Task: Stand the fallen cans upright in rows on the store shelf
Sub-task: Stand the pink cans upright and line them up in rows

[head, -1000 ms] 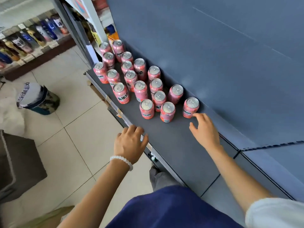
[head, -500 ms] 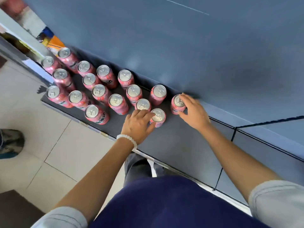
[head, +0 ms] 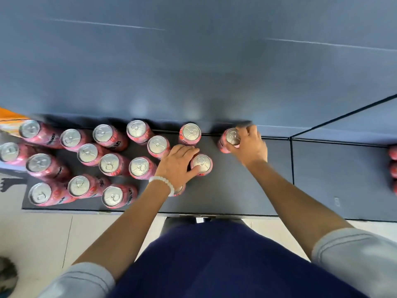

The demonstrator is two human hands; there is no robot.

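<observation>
Your right hand [head: 249, 145] curls round the rightmost pink aluminium drink can [head: 231, 138], fingers over its rim, thumb on the near side. That can stands upright at the back of the dark grey shelf board [head: 236, 190], apart from the others. Your left hand [head: 178, 164], white bead bracelet [head: 163, 184] on the wrist, grips the side of a second pink can [head: 202, 164], thumb against its near wall. Another can [head: 179, 190] shows only partly under that wrist. The cluster of upright pink cans [head: 107, 164] fills the shelf's left part in loose rows. More pink cans [head: 393, 166] sit at the far right edge.
</observation>
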